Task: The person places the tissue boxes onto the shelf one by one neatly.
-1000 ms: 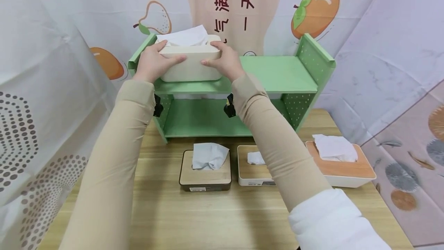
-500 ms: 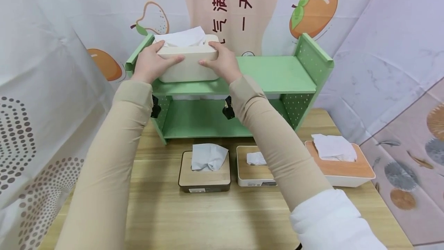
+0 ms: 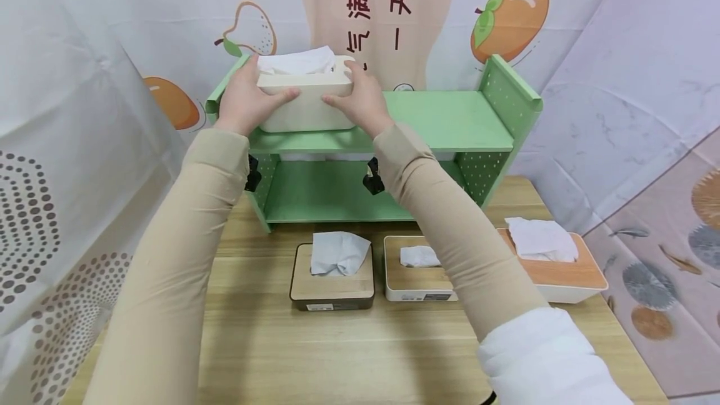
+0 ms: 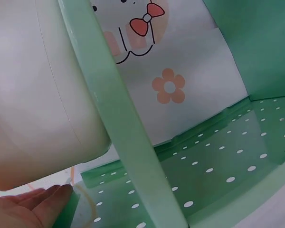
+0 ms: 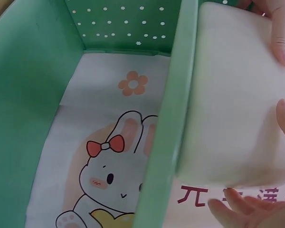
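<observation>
A cream tissue box (image 3: 306,108) with a white tissue (image 3: 298,62) sticking out of its top sits at the left of the upper deck of a green shelf (image 3: 450,119). My left hand (image 3: 244,100) holds its left end, thumb against the front face and fingers along the side. At the opposite end my right hand (image 3: 364,97) holds it likewise, thumb on the front. In the right wrist view the box (image 5: 237,95) lies along the green deck edge, with right fingers (image 5: 247,209) spread by its end. The left wrist view shows left fingers (image 4: 47,202) extended beside the other end.
Below the shelf on the wooden table (image 3: 337,355) stand a dark-sided tissue box (image 3: 304,286), a white one with a wooden lid (image 3: 405,277), partly behind my right sleeve, and one with an orange-brown lid (image 3: 568,272). The shelf's perforated right panel (image 3: 509,89) rises beside the upper deck.
The fingers of both hands have shifted from the box's top edge back along its ends, and the tissue lies slightly lower. The box itself has hardly moved.
</observation>
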The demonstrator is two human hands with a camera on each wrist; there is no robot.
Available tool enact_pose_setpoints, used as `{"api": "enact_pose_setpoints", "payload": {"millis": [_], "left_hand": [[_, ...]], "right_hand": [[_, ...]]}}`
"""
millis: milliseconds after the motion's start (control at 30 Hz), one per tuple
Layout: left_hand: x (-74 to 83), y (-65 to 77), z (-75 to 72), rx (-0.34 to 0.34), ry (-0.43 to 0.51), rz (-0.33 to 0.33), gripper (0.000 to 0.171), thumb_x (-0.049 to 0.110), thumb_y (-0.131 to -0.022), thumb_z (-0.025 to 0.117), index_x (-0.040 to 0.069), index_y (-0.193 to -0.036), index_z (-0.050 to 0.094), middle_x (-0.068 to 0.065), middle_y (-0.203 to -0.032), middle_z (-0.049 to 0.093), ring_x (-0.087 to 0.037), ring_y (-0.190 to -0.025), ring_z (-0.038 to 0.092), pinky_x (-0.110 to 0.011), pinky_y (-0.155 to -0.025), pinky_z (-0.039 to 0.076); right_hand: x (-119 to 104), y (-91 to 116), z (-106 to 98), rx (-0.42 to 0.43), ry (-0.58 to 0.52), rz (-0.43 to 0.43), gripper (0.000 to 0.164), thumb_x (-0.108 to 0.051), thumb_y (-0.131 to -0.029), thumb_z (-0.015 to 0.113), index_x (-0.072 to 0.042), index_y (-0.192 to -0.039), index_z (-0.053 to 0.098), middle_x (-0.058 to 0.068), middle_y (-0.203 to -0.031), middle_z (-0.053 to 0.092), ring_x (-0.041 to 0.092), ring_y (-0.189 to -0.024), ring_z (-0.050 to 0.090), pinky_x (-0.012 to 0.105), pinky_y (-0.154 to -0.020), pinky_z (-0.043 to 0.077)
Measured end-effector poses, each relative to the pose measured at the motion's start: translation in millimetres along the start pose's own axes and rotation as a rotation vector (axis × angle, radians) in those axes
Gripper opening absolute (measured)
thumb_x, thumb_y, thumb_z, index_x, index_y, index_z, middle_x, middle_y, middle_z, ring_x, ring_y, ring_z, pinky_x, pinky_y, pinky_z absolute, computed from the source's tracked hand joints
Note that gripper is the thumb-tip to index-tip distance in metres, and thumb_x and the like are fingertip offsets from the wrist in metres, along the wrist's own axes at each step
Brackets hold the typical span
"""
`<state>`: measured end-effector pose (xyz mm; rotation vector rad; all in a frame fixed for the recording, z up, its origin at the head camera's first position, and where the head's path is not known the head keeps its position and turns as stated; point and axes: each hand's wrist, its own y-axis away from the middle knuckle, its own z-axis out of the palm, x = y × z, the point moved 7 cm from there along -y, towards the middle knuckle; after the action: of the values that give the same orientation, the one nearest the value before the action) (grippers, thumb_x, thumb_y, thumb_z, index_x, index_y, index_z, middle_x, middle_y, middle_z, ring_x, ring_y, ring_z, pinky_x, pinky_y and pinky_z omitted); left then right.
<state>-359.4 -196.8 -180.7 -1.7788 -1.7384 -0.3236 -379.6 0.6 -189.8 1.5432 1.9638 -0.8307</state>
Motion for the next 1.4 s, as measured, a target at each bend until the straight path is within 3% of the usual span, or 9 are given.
{"api": "enact_pose_setpoints", "payload": {"millis": [233, 467, 767, 1000, 1200, 1300, 1400], "left_hand": [[-0.9, 10.1, -0.8, 0.043, 0.022, -0.047, 0.101, 0.059, -0.081, 0.061, 0.019, -0.154, 0.003, -0.015, -0.158, 0.005, -0.032, -0.142, 0.021, -0.048, -0.114, 0.024], [7.4, 31.5, 10.8, 0.170, 0.070, 0.037, 0.096, 0.052, -0.082, 0.066, 0.016, -0.153, 0.013, -0.021, -0.157, 0.003, -0.037, -0.144, 0.013, -0.052, -0.114, 0.021], [1.2, 58.0, 35.1, 0.217, 0.136, 0.109, 0.095, 0.042, -0.084, 0.068, 0.007, -0.152, 0.011, -0.024, -0.156, 0.003, -0.035, -0.145, 0.009, -0.049, -0.115, 0.020], [-11.7, 87.8, 51.4, 0.238, 0.179, 0.137, 0.089, 0.036, -0.088, 0.065, 0.003, -0.151, 0.011, -0.020, -0.155, 0.016, -0.030, -0.144, 0.017, -0.044, -0.116, 0.019], [-9.8, 118.1, 68.4, 0.276, 0.205, 0.265, 0.077, 0.025, -0.088, 0.068, -0.006, -0.145, 0.025, -0.024, -0.149, 0.029, -0.035, -0.139, 0.027, -0.049, -0.113, 0.024], [-10.4, 129.9, 77.0, 0.295, 0.216, 0.313, 0.074, 0.019, -0.087, 0.069, -0.009, -0.142, 0.028, -0.026, -0.146, 0.032, -0.036, -0.137, 0.030, -0.049, -0.113, 0.025], [-15.0, 138.5, 87.9, 0.278, 0.219, 0.310, 0.072, 0.017, -0.087, 0.069, -0.009, -0.141, 0.030, -0.026, -0.145, 0.033, -0.037, -0.136, 0.031, -0.050, -0.112, 0.026]], "right_hand": [[3.3, 10.4, -8.0, 0.040, -0.020, -0.022, 0.081, -0.042, -0.085, 0.067, -0.020, -0.150, 0.024, 0.008, -0.155, 0.023, 0.017, -0.138, 0.031, 0.030, -0.114, 0.026], [16.9, 29.3, -6.3, 0.053, -0.016, -0.106, 0.077, -0.037, -0.087, 0.066, -0.016, -0.149, 0.026, 0.009, -0.154, 0.023, 0.019, -0.139, 0.029, 0.032, -0.114, 0.026], [23.7, 64.9, 7.6, 0.099, 0.045, -0.364, 0.064, -0.026, -0.089, 0.065, -0.007, -0.143, 0.037, 0.017, -0.149, 0.030, 0.028, -0.138, 0.031, 0.039, -0.112, 0.030], [42.4, 95.6, 26.5, 0.113, 0.012, -0.501, 0.053, -0.014, -0.090, 0.062, -0.002, -0.138, 0.044, 0.020, -0.146, 0.034, 0.031, -0.135, 0.036, 0.043, -0.106, 0.037], [54.6, 119.8, 40.2, 0.191, 0.022, -0.657, 0.044, -0.006, -0.087, 0.063, 0.002, -0.129, 0.052, 0.024, -0.138, 0.043, 0.034, -0.129, 0.043, 0.045, -0.102, 0.041], [61.0, 129.3, 50.4, 0.172, 0.015, -0.671, 0.042, -0.006, -0.087, 0.063, 0.003, -0.127, 0.052, 0.024, -0.138, 0.044, 0.034, -0.128, 0.043, 0.044, -0.104, 0.040], [70.9, 136.7, 61.8, 0.128, 0.013, -0.633, 0.043, -0.007, -0.088, 0.063, 0.002, -0.128, 0.052, 0.022, -0.139, 0.043, 0.033, -0.129, 0.043, 0.045, -0.104, 0.040]]}}
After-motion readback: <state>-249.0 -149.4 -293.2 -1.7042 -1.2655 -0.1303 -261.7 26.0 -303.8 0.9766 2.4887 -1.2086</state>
